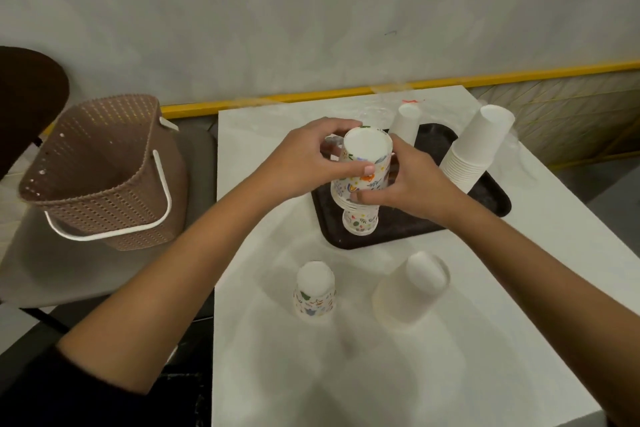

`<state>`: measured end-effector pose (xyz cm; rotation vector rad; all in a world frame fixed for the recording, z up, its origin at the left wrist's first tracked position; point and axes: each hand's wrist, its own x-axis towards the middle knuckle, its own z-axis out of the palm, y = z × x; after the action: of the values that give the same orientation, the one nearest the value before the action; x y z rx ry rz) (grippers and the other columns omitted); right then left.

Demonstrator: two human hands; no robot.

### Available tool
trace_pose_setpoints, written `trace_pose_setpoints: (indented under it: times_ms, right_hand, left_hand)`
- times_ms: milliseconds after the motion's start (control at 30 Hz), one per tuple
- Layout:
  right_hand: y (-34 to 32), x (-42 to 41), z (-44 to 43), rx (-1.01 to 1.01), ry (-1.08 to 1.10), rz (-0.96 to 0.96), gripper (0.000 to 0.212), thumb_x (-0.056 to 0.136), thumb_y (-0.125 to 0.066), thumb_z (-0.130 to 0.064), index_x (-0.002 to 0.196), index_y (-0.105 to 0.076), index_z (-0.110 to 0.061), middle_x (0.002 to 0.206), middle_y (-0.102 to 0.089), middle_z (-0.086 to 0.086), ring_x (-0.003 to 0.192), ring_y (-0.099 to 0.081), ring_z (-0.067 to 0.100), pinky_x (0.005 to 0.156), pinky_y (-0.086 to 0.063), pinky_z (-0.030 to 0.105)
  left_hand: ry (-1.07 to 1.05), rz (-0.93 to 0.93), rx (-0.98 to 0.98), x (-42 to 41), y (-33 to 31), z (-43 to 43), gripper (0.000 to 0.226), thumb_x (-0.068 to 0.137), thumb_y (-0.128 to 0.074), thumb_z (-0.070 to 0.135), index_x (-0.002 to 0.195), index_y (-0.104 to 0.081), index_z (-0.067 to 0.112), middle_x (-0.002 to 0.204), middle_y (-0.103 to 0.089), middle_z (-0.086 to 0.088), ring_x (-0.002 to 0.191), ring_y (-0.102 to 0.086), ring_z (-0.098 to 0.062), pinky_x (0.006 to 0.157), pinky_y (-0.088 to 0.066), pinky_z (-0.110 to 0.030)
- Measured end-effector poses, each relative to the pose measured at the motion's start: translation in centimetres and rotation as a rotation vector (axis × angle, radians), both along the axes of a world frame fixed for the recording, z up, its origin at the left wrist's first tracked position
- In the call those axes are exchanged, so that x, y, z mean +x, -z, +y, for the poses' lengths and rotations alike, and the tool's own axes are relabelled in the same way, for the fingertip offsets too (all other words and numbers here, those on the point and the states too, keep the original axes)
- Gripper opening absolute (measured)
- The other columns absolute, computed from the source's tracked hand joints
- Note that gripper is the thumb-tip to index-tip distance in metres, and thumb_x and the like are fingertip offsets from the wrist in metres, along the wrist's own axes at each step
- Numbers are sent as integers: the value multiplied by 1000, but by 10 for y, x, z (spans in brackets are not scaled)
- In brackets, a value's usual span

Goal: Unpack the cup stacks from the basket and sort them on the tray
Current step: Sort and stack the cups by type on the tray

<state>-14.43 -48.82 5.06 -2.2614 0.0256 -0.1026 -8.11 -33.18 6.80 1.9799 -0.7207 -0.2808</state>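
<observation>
Basket (100, 170) well left of the tray (491, 204): brown, perforated, white-handled, off the counter (450, 374) and tipped toward the camera. No cups show in the part of its inside that I can see.

Over the tray's left half, both hands hold an upturned printed cup stack (363, 163). The left hand (311, 156) wraps the upper part, fingers curled behind and thumb across the front. The right hand (412, 184) closes round the lower part, thumb near the bunched rims. Directly under it on the tray stands a lower printed cup (360, 222). Whether the held stack already touches it is hard to tell, since the rims hide the join.

On the tray's far side stands a short white stack (407, 123), and on its right side a tall white stack (481, 146) leans away. Near of the tray, on the counter, wait a lone printed cup (315, 291) and a plain white cup (412, 291).

Paper cups like these are probably very light and thin-walled. A hard squeeze would dent them, and a nested column can slide apart. So grip gently round the sides, with one hand low near the rims to keep the column together.
</observation>
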Motion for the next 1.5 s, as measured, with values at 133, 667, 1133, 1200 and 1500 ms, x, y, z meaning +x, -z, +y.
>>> trace_pose_setpoints:
  times_ms: [133,667,1133,1200,1500]
  right_hand:
    - [26,25,-29,-1,-38,53,67,68,-80,-20,124,-43,-18,111,-51,-10,101,-49,5,83,-43,17]
    - [127,68,-70,44,-120,262,70,72,-78,-18,131,-40,-16,129,-50,-2,115,-45,7,93,-37,21]
    - [114,51,-74,16,-51,298,71,74,-76,-15,134,-37,-17,135,-47,3,122,-47,17,100,-41,29]
    - [98,47,-74,-9,-26,256,70,75,-74,-17,134,-38,-16,135,-48,4,120,-48,17,99,-41,27]
    - [33,8,-44,-34,13,63,52,78,-71,-21,126,-48,-19,129,-54,1,105,-47,4,91,-38,17]
  left_hand:
    - [-23,46,43,16,24,-28,65,71,-77,26,129,-50,21,128,-52,4,104,-54,-9,85,-51,-23]
    - [-152,238,224,35,106,-70,64,72,-78,22,128,-48,20,130,-50,0,110,-56,-16,94,-51,-37]
    - [-162,252,260,13,101,-50,54,82,-68,19,131,-46,18,131,-51,0,108,-55,-14,88,-46,-24]
    - [-167,250,224,8,95,-40,53,83,-67,18,132,-46,19,128,-52,2,107,-54,-13,89,-46,-23]
    - [-127,308,192,-13,93,31,38,81,-69,28,117,-57,29,112,-60,13,101,-58,-6,82,-48,-15]
